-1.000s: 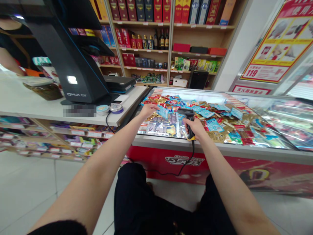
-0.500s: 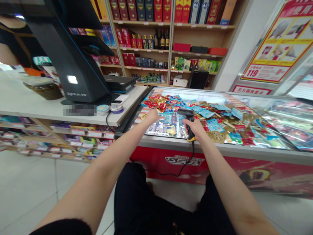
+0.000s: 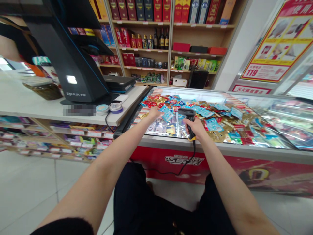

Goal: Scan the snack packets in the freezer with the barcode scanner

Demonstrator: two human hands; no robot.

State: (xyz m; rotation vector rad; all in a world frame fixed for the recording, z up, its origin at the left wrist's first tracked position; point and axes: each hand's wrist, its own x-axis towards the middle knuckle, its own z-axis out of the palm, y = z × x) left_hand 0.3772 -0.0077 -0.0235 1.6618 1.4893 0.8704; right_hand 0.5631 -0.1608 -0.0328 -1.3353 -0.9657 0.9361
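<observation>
My left hand pinches a small light-blue snack packet and holds it up over the glass top of a chest freezer. My right hand is wrapped round the grip of a black barcode scanner with a yellow base. The scanner's head points left at the packet, a short gap away. Its black cable hangs down the red freezer front. Several blue, red and gold packets lie spread on the glass behind both hands.
A white counter on the left carries a black checkout terminal, a jar and small round tins. Wooden shelves of boxes and bottles line the back wall. Another person stands behind the counter.
My left hand dipped down to the pile with its first blue packet, then came back up holding a blue packet nearer the scanner. My right hand and the scanner stayed put.
</observation>
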